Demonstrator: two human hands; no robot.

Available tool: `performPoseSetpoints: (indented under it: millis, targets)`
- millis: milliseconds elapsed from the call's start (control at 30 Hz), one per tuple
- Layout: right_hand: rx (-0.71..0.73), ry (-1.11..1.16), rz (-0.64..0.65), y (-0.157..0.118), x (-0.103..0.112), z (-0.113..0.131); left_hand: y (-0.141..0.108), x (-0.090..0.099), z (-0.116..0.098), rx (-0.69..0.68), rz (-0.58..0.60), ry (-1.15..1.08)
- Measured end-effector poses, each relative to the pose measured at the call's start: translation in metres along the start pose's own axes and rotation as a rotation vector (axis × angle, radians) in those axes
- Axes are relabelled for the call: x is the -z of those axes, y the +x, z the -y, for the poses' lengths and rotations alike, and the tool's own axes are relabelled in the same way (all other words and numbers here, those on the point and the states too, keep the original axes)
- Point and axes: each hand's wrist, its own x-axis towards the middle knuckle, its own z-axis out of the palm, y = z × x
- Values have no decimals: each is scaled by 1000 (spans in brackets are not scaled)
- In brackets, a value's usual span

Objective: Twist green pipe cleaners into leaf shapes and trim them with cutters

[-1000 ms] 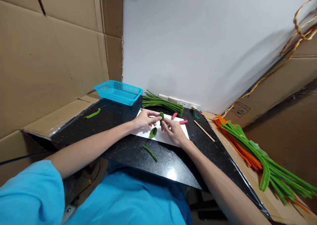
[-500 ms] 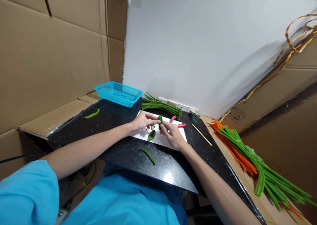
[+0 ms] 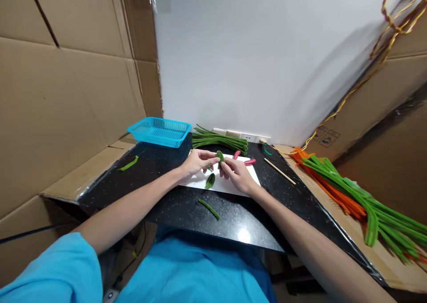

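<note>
Between the fingertips of both hands is a small dark-green leaf shape (image 3: 219, 154), apparently made of fuzzy pipe cleaner, held above the white board (image 3: 230, 188). My left hand (image 3: 196, 163) pinches its left side with thumb and finger. From the right, my right hand (image 3: 239, 175) grips its lower part with closed fingers. A second green leaf shape (image 3: 210, 181) lies on the board just below the hands. Behind my right hand is a tool with red handles (image 3: 250, 162), its working end mostly hidden. One short green pipe cleaner (image 3: 209, 209) rests on the black countertop nearer to me.
A blue plastic basket (image 3: 160, 136) stands at the back left, near a light-green strip (image 3: 128, 163). Bundled dark-green pipe cleaners (image 3: 220, 141) lie along the wall by a socket strip (image 3: 248, 137). Rightward are a wooden stick (image 3: 279, 171) and orange (image 3: 340, 198) and green pipe cleaners (image 3: 353, 192).
The camera view has shifted, so the counter appears slightly further right. Both hands keep hold of the leaf shape, which is turned a little. Nothing has been put down.
</note>
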Motion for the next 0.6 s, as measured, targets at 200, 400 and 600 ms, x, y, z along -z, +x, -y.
performPoseSetpoints:
  millis: [200,400,600]
  targets:
    - [-16,23,-31,1,1,-5,3,-1,4,-15,17,-35]
    - [-11,12,-32,1,-2,-4,3,0,7,-29,-3,-25]
    - [-6,-15,-6,0,-2,-6,3,0,9,-30,15,6]
